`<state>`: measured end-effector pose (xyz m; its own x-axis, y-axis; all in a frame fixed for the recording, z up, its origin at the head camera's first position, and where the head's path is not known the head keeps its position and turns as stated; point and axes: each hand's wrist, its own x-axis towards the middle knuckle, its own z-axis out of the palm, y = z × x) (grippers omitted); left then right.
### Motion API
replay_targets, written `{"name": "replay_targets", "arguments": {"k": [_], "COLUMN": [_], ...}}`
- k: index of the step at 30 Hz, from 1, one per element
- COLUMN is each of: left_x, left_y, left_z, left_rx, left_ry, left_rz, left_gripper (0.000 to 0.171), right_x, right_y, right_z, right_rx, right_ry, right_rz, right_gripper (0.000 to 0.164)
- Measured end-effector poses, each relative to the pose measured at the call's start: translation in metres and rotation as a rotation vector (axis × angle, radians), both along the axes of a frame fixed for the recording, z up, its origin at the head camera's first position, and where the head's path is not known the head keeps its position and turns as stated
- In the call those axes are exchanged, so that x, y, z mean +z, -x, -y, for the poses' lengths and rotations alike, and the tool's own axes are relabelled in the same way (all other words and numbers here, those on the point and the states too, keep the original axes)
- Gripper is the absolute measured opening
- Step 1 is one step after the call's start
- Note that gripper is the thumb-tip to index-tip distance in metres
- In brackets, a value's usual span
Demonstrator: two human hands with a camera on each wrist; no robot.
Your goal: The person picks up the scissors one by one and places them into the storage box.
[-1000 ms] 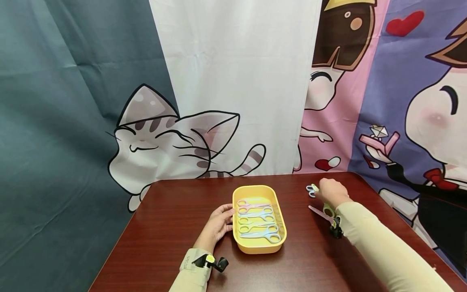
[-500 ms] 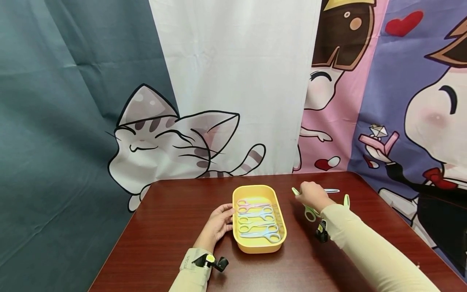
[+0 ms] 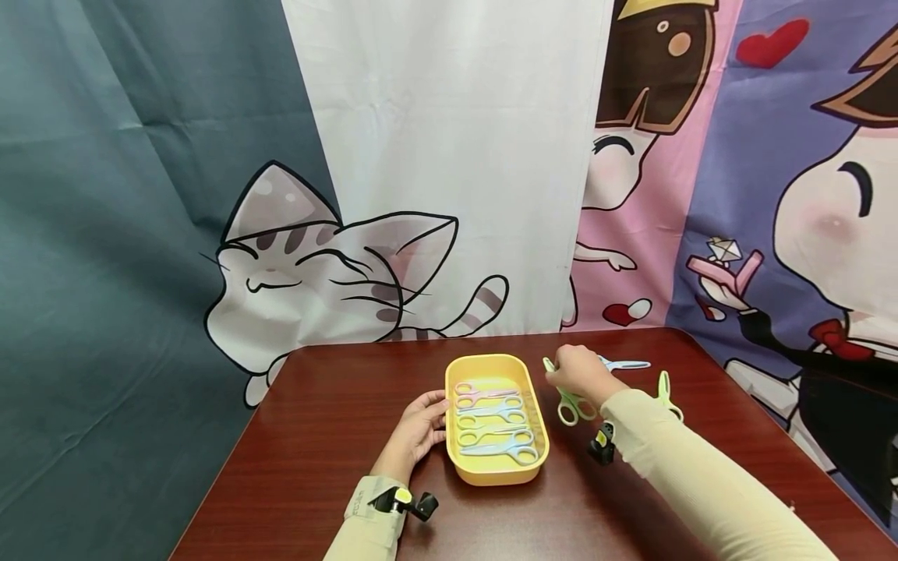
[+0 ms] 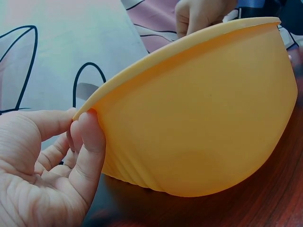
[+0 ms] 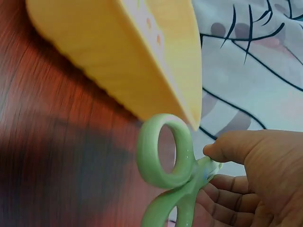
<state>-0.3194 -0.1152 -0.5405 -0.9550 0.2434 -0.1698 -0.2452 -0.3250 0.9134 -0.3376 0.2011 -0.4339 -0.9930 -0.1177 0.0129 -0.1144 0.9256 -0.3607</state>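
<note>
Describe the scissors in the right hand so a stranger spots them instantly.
On the dark red table, find the yellow tray, then the right hand just to its right. That hand grips the green scissors, finger loops sticking out. Unlike the tray's green pair and the loose green pair by the right sleeve, these are held.

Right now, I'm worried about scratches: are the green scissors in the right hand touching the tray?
Apart: the head view shows a strip of table between the held green scissors and the yellow tray.
</note>
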Motion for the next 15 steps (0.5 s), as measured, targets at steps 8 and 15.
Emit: {"name": "replay_targets", "arguments": {"k": [8, 15], "left_x": [0.000, 0.000], "left_y": [0.000, 0.000], "left_z": [0.000, -0.001], "left_rx": [-0.004, -0.002], "left_ry": [-0.010, -0.031], "left_rz": [0.000, -0.003], "left_gripper": [0.036, 0.033], "right_x": [0.007, 0.006], "right_y": [-0.006, -0.012], "right_z": [0.028, 0.056], "right_rx": [-0.039, -0.052], "right_ry": [0.053, 0.089], "right_rz": [0.017, 0.047], "right_gripper": [0.026, 0.020]}}
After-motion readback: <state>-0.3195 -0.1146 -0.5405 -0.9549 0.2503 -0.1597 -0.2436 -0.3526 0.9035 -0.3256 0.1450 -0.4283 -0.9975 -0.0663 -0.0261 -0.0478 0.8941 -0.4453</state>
